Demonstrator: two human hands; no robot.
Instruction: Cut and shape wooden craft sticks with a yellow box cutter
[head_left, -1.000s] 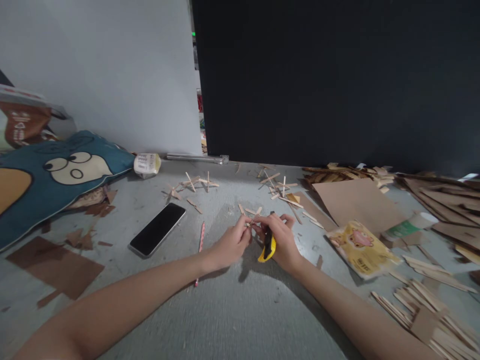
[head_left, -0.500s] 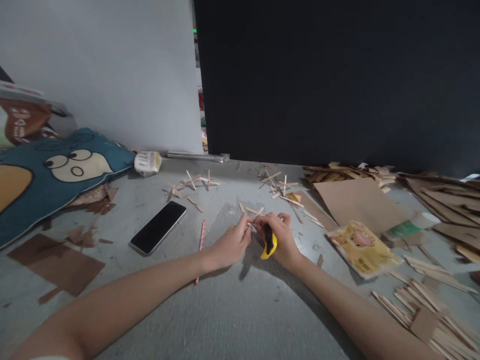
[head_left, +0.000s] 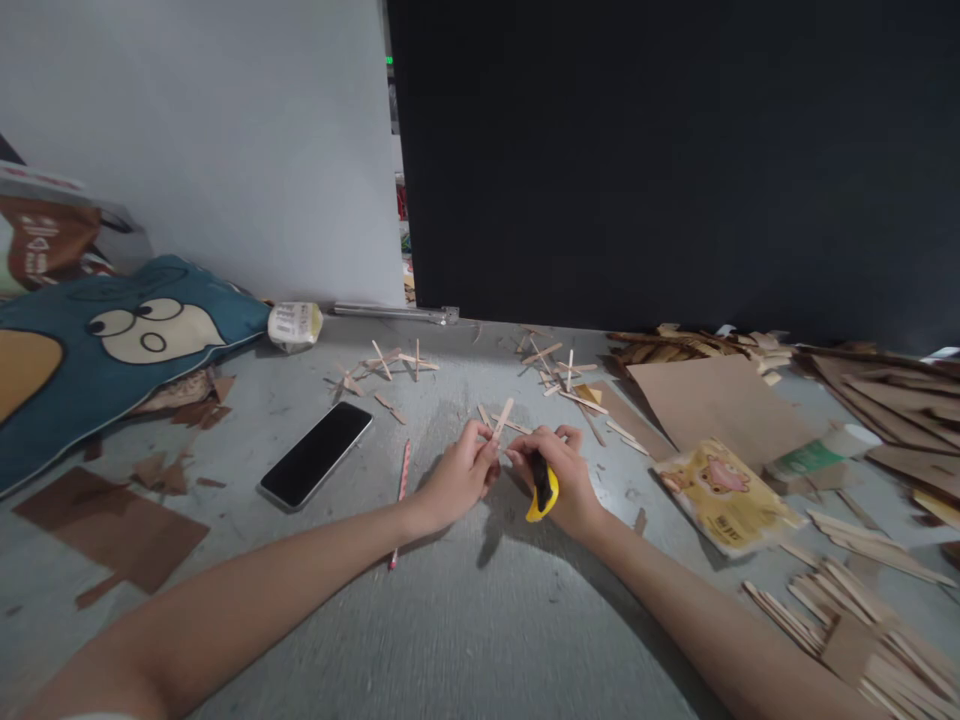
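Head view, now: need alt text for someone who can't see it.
A person's left hand pinches a thin wooden stick beside the right hand, which holds a yellow-and-black tool, over a grey table. A phone lies left of the hands; a yellow packet and loose sticks lie right.

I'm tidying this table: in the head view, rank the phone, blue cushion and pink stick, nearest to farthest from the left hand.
From the left hand:
1. Pink stick, just to its left.
2. Phone, farther left.
3. Blue cushion, at the far left.
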